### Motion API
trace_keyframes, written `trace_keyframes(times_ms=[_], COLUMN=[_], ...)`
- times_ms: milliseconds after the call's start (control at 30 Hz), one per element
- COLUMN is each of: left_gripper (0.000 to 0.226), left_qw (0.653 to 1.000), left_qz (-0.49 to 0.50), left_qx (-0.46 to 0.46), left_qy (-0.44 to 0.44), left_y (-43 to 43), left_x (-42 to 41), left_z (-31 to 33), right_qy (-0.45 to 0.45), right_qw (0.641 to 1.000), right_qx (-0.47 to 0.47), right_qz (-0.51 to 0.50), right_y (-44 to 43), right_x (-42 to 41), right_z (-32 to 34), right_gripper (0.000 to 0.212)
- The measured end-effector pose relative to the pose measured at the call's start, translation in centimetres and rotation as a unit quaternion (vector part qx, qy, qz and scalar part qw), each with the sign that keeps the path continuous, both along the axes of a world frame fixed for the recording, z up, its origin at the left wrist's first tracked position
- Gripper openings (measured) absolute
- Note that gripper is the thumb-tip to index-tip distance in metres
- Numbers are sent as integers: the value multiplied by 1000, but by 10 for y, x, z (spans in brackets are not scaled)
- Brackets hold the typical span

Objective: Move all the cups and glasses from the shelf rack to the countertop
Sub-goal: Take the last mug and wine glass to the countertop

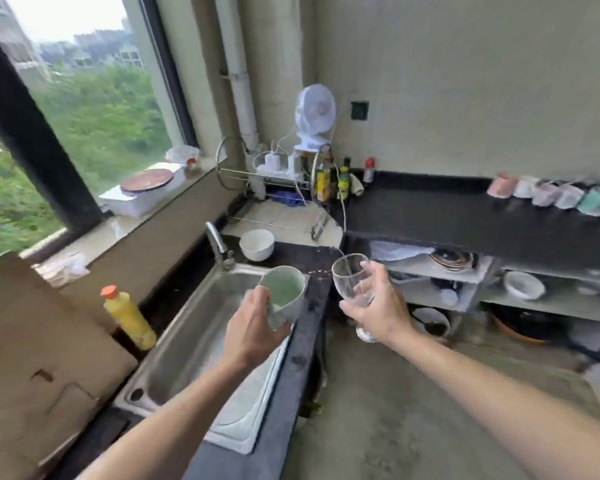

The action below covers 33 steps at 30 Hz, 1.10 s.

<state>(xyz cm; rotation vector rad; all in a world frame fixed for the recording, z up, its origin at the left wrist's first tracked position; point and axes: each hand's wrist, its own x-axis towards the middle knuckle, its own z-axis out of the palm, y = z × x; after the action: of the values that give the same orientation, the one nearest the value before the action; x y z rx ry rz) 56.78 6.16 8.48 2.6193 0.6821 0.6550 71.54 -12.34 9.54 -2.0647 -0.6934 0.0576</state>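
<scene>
**Head view: a mug and a stemmed glass in hand by the sink corner**

We hold a pale green mug [286,294] in our left hand [252,327], fingers curled round its side, above the right edge of the sink [187,348]. Our right hand [378,308] wraps the bowl of a clear wine glass [350,280], which is tilted and just past the counter's corner. Both are away from the wire shelf rack [274,183] in the corner and not yet on the dark countertop [447,216], where a row of cups [551,195] sits at the far right.

We judge the mug sturdy and fairly heavy, safe to grip by the body. The glass looks thin, light and brittle. The bowl gives the firm hold, and the stem is the weak point. Its foot is partly hidden behind our wrist, and the mug's handle lies under our fingers. Blur keeps us from telling whether any cup remains on the rack.
</scene>
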Motion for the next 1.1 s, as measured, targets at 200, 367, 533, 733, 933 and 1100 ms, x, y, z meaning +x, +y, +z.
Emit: trace_keyframes(times_ms=[200, 367, 533, 733, 933, 1100], left_gripper=[51, 53, 52, 48, 45, 46], left_qw=[988, 972, 963, 962, 957, 951], left_qz=[-152, -230, -267, -265, -278, -292], left_qx=[-19, -16, -18, -40, -35, -38], left_qy=[29, 33, 43, 49, 73, 91], left_y=[-55, -120, -180, -234, -261, -276], left_x=[133, 232, 330, 430, 521, 612], left_z=[-14, -20, -19, -14, -22, -37], right_qy=[16, 13, 6, 4, 25, 40], right_qw=[987, 972, 963, 959, 952, 947], right_qx=[10, 8, 6, -16, -20, -12], right_qz=[-158, -234, -268, -284, -304, -319], right_y=[-88, -162, -221, -275, -308, -324], right_x=[71, 142, 228, 324, 402, 481], right_z=[-18, -29, -30, -24, -30, -40], right_gripper=[74, 73, 72, 72, 73, 73])
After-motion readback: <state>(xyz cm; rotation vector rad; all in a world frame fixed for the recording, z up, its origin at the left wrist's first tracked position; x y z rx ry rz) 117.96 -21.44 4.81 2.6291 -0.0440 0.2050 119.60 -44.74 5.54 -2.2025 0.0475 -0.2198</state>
